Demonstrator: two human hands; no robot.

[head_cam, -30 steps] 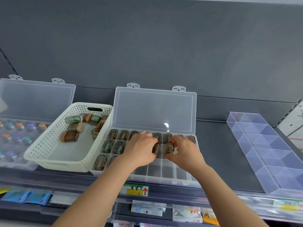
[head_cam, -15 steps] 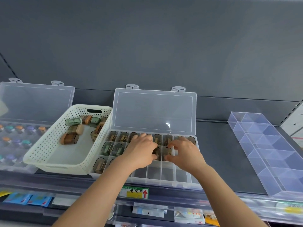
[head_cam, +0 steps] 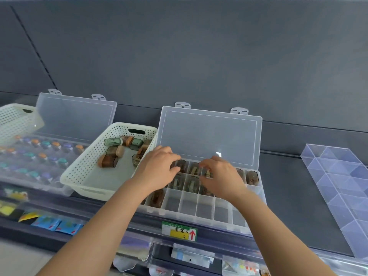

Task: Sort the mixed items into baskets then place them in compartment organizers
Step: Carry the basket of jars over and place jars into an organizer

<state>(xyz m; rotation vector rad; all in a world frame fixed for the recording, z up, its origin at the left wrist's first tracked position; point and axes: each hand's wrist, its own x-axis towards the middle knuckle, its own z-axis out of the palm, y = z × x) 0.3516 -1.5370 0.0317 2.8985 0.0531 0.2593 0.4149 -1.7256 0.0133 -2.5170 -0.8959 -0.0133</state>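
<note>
**Two hands seating small cases in an open compartment organizer**

A clear compartment organizer lies on a grey shelf, its lid propped back so both hands can reach in. Brown and green cases fill its back and middle rows, one per cell. Five front cells show empty.

The left hand and right hand hover over the back rows with fingers curled downward. Whether either pinches a case cannot be told.

A white basket touches the organizer's left side, likely kept close for short reaches. It holds about eight loose cases.

Further left are a second lidded organizer and a second basket. One lidless divider tray sits well apart on the right.
</note>
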